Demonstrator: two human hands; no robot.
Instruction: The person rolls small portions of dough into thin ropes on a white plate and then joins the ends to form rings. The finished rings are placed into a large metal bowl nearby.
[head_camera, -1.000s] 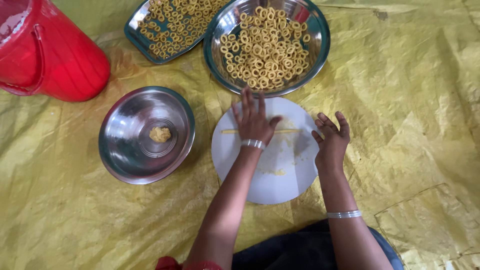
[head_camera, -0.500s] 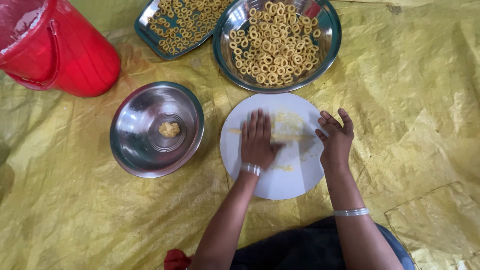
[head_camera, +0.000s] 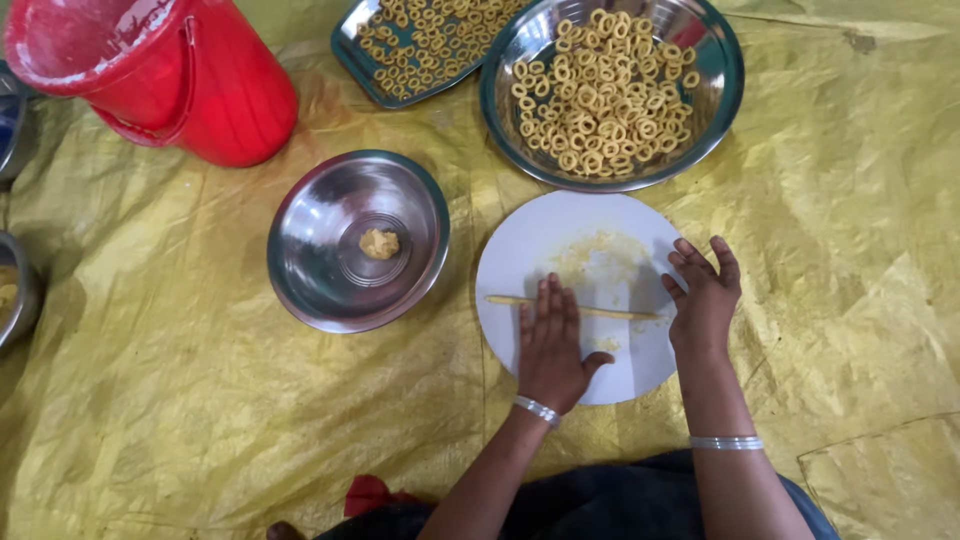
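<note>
Pressing flat, fingers extended, the left hand (head_camera: 551, 345) lies on a thin dough rope (head_camera: 575, 307) across the white round board (head_camera: 530, 235); the open right hand (head_camera: 703, 295) steadies the board's right edge. A steel bowl (head_camera: 310, 270) holding a dough lump (head_camera: 379, 243) sits left, on yellow sheeting (head_camera: 180, 400).

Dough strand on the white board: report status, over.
Left hand flat on dough strand, right hand open at white board edge. Strand thin, straight. Steel bowl alongside, clear of board.
</note>
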